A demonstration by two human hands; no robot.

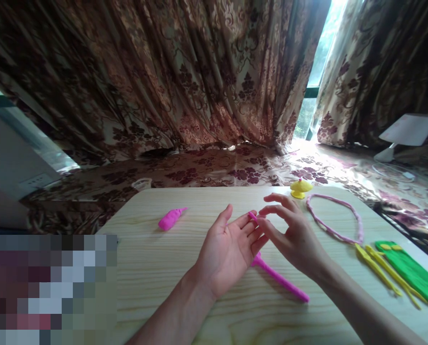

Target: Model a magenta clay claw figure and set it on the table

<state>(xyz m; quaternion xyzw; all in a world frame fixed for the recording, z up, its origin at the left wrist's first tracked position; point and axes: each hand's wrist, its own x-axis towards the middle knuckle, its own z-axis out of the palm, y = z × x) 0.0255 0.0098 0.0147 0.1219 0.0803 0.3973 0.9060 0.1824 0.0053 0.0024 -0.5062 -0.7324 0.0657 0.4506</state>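
My left hand (231, 247) is turned palm up with its fingers stretched out. Across its fingertips lies a small strip of pink modelling clay (252, 216). My right hand (293, 235) reaches in from the right, its thumb and forefinger close together at the strip's near end, other fingers apart. Partly under my left hand, a long pink clay stick (282, 281) lies on the table; its upper end is hidden. At the left sits a plump pink clay lump (169, 220) with a thin pointed tip.
On the wooden table (145, 278), a yellow clay piece on a foot (300, 188) stands at the back edge. To the right lie a twisted pink ring (334, 218), yellow modelling tools (379, 269) and a green clay slab (411, 273). A white lamp (408, 129) stands beyond.
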